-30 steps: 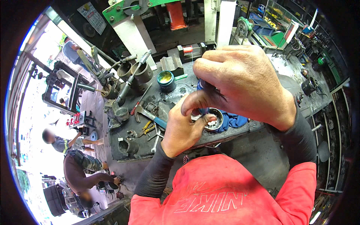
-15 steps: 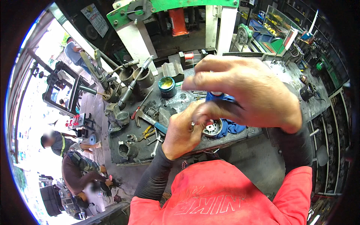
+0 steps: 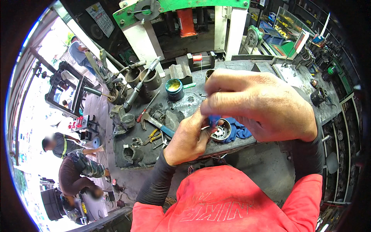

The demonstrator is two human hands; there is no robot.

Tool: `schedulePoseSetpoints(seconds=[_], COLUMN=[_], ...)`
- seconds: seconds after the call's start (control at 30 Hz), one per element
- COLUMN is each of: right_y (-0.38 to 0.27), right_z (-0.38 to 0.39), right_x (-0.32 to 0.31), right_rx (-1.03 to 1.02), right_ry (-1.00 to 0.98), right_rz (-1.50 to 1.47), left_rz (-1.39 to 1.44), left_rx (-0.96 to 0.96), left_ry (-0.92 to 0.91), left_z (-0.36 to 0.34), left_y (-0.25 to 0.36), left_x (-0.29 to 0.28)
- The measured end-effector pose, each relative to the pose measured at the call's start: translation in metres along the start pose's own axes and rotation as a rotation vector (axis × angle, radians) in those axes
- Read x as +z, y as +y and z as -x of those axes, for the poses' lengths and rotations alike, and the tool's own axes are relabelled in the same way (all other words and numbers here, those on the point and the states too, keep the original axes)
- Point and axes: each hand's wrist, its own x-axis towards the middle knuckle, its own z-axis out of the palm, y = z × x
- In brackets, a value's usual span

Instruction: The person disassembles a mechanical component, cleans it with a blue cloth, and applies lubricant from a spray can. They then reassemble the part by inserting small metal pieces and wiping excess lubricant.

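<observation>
Over the near part of the workbench, my left hand [image 3: 187, 141] is closed, thumb and fingers pinching a small pale piece that is mostly hidden. Just above it, my right hand [image 3: 262, 104] has its fingers curled in, and a small blue thing [image 3: 213, 120] shows under its fingertips; its kind is unclear. The two hands nearly meet there. Below and behind them on the bench lies a round metal housing [image 3: 221, 133] with an opening in its middle. A crumpled blue cloth [image 3: 241, 132] lies beside it, partly covered by my right hand.
Left on the bench [image 3: 123, 157] are a hammer [image 3: 158, 125], yellow-handled pliers [image 3: 154, 137] and metal cylinders [image 3: 150, 79]. An open jar [image 3: 174, 89] of yellowish grease stands farther back. Behind rises a green-and-white press frame [image 3: 145, 42]. Several people are at left, one crouching [image 3: 77, 174].
My right hand has shifted slightly right and down, its fingers curling closer above the left. The blue thing now shows between the hands. My left hand has barely moved.
</observation>
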Motion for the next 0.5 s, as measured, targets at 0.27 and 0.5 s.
schedulePoseSetpoints(seconds=[0.27, 0.5], right_y=[0.0010, -0.0049], right_z=[0.0027, 0.0012], right_x=[0.0009, 0.0024], right_rx=[0.053, 0.154], right_ry=[0.092, 0.002], right_rz=[0.136, 0.217], left_rz=[-0.184, -0.058], left_rx=[0.133, 0.014], left_ry=[0.038, 0.040], left_z=[-0.0022, 0.0024], left_y=[-0.0038, -0.0030], left_x=[0.0036, 0.0063])
